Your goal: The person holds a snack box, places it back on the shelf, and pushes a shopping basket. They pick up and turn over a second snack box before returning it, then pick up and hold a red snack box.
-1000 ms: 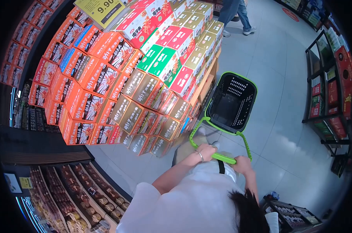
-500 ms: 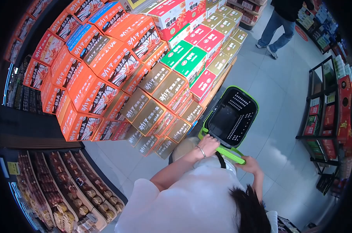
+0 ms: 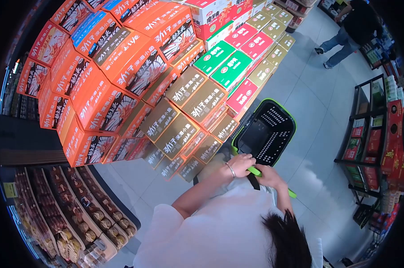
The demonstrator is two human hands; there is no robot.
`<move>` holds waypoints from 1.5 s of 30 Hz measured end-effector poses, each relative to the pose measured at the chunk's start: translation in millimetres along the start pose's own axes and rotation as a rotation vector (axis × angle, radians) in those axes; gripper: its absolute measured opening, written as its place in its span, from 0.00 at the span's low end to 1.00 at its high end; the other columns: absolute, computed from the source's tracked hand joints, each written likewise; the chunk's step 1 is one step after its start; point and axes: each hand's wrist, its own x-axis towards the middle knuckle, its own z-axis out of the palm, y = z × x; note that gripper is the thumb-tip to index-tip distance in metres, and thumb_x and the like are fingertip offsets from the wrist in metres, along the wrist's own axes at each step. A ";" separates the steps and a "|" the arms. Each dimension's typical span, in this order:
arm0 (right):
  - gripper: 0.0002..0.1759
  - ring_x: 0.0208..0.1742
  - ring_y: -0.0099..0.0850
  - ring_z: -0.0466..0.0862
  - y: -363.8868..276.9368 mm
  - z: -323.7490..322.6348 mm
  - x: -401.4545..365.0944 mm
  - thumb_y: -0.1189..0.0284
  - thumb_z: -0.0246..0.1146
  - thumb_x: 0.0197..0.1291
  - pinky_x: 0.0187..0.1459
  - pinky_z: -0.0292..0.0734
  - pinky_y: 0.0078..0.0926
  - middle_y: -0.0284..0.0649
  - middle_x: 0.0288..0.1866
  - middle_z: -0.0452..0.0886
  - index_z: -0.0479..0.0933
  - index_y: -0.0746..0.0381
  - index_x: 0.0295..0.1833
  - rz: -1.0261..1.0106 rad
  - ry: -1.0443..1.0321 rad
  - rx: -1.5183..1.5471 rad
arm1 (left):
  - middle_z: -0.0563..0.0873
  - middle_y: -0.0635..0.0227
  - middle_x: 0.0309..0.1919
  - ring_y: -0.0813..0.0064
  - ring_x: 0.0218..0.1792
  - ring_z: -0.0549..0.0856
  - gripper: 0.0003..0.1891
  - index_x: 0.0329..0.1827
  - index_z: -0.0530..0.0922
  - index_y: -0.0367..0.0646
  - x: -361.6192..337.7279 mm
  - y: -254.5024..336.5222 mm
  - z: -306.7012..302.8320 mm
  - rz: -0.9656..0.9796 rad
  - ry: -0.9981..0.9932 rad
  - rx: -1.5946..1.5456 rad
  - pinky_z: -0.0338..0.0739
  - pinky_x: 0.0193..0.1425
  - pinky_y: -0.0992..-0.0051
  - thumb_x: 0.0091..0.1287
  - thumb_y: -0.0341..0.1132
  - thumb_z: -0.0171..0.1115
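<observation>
A black shopping basket (image 3: pixel 266 129) with a green rim hangs in front of me, and nothing shows inside it. Its green handle (image 3: pixel 292 194) runs close to my body. My left hand (image 3: pixel 241 165), with a bracelet at the wrist, is closed around the handle's left part. Right beside it, my right hand (image 3: pixel 269 176) also grips the handle, fingers curled and partly hidden. The handle's right end sticks out past the right wrist. A black strap (image 3: pixel 254 181) lies just below the hands.
Stacked orange snack boxes (image 3: pixel 126 58) and brown boxes (image 3: pixel 170 129) rise at left, with green boxes (image 3: pixel 231 69) beyond. Bulk food bins (image 3: pixel 70 210) stand lower left. A black shelf rack (image 3: pixel 360 134) is at right. A person (image 3: pixel 349 35) walks on the tiled floor (image 3: pixel 315 107) ahead.
My right hand has slid left along the handle, from near its right end to beside my left hand. The person ahead has shifted right in view. The basket stays in nearly the same place.
</observation>
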 end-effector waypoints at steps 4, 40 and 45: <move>0.17 0.42 0.54 0.84 -5.7 2.0 9.9 0.63 0.66 0.52 0.46 0.78 0.48 0.55 0.37 0.84 0.81 0.63 0.44 0.032 0.029 -0.066 | 0.80 0.55 0.53 0.55 0.56 0.81 0.20 0.53 0.78 0.38 -8.4 -10.0 -8.4 -0.013 0.096 -0.138 0.76 0.60 0.61 0.55 0.30 0.65; 0.24 0.49 0.49 0.84 -0.8 7.7 17.6 0.64 0.64 0.55 0.52 0.78 0.41 0.54 0.46 0.85 0.79 0.65 0.55 -0.019 -0.047 -0.012 | 0.78 0.51 0.51 0.59 0.53 0.76 0.28 0.64 0.76 0.35 70.2 -37.6 -96.6 -0.358 0.775 0.612 0.70 0.60 0.64 0.60 0.36 0.65; 0.24 0.50 0.49 0.85 -2.5 6.1 16.2 0.63 0.64 0.55 0.53 0.78 0.41 0.53 0.47 0.85 0.79 0.65 0.55 0.001 -0.057 -0.020 | 0.78 0.51 0.52 0.59 0.52 0.76 0.28 0.66 0.76 0.39 76.5 -42.7 -89.6 -0.410 0.778 0.658 0.71 0.58 0.63 0.60 0.37 0.65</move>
